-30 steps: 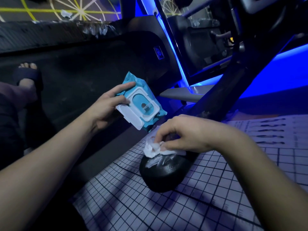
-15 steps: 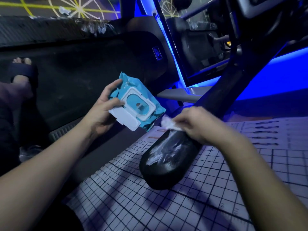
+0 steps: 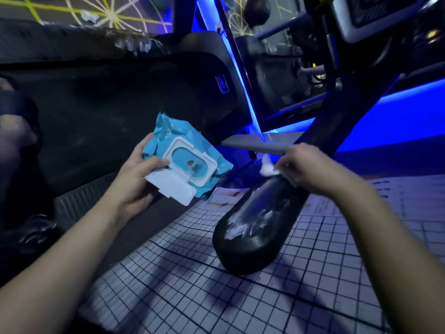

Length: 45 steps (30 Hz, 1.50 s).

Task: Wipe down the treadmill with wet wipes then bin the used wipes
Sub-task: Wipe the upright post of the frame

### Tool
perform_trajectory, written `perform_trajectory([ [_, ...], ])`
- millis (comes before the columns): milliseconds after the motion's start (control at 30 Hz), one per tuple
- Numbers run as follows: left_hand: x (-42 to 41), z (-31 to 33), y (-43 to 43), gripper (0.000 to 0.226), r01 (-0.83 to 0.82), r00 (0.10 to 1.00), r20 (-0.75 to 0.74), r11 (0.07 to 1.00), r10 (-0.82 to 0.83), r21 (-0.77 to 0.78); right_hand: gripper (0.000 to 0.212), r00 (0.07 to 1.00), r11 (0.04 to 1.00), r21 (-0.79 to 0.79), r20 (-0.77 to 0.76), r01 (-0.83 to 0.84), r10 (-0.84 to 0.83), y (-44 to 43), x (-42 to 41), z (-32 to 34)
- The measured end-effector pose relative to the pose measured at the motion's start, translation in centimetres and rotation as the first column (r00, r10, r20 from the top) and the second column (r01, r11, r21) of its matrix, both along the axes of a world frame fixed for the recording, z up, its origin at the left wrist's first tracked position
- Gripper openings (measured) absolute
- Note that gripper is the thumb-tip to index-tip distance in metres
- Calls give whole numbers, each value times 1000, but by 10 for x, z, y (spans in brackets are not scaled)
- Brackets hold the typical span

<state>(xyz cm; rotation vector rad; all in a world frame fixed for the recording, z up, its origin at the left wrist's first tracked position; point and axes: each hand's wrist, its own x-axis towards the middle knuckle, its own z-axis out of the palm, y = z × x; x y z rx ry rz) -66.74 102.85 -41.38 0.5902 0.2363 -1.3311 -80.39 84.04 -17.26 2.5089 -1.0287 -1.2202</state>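
Fingers of the right hand (image 3: 310, 169) pinched a wipe (image 3: 267, 168) against the treadmill foot (image 3: 252, 227) (streaked wet); left hand (image 3: 136, 180) fingers gripped the pack (image 3: 185, 138), lid (image 3: 172, 189) open.

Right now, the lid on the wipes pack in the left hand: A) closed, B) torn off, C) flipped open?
C: the white lid of the wipes pack hangs open below the dispensing slot while the left hand grips the pack.
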Motion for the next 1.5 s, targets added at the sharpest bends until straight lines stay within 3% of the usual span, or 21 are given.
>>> perform_trajectory([
  [100,-11,-1,2,62,10,1000,-9,1000,-10,23,22,997,994,-92,68,54,-48,-11,-5,6],
  [300,-26,6,-5,17,8,994,-105,997,0,72,31,999,953,300,-40,41,-30,57,22,-16],
  [400,-30,4,-4,13,14,993,-116,997,-6,70,30,994,926,374,-109,50,-10,72,36,-19],
  [467,-31,3,-4,17,17,991,-132,998,-9,58,26,982,931,359,-188,63,6,67,42,-22],
  [533,-33,1,-4,18,24,989,-144,998,-15,64,25,975,967,248,-224,64,-7,48,40,-25],
  [600,-32,0,-5,18,35,988,-153,997,-23,75,50,982,992,91,-173,92,-75,18,33,-18],
  [633,-31,-1,-6,18,40,988,-153,997,-29,72,48,984,992,10,-124,129,-127,1,26,-12],
  [667,-29,-1,-6,18,44,988,-152,997,-33,67,34,984,988,-61,-104,141,-147,-12,19,-5],
  [700,-27,-2,-7,19,49,988,-153,997,-39,63,20,987,987,-97,-82,127,-135,-23,13,0],
  [733,-25,-3,-8,20,54,987,-155,997,-44,62,19,991,987,-109,-63,114,-122,-27,9,4],
  [933,-18,2,-23,22,79,981,-180,996,-69,50,29,993,958,276,-109,77,-48,44,24,-17],
  [1100,-18,-1,-34,21,149,978,-152,989,-145,16,35,986,904,412,-156,113,-52,51,36,-13],
  [1167,-17,-4,-38,21,162,976,-148,987,-158,13,36,992,922,365,-51,128,-118,34,35,-10],
  [1267,-16,-8,-43,24,166,976,-144,986,-163,12,32,962,988,83,228,133,-149,0,25,-12],
  [1367,-14,-10,-50,25,172,975,-145,985,-166,29,30,991,993,-59,95,101,-95,-28,13,-22],
  [1433,-12,-10,-55,24,176,974,-150,984,-168,38,31,993,995,13,-71,95,-94,-28,11,-29],
  [1500,-10,-10,-60,24,190,973,-144,981,-183,37,35,988,984,132,-107,124,-110,-14,16,-31],
])
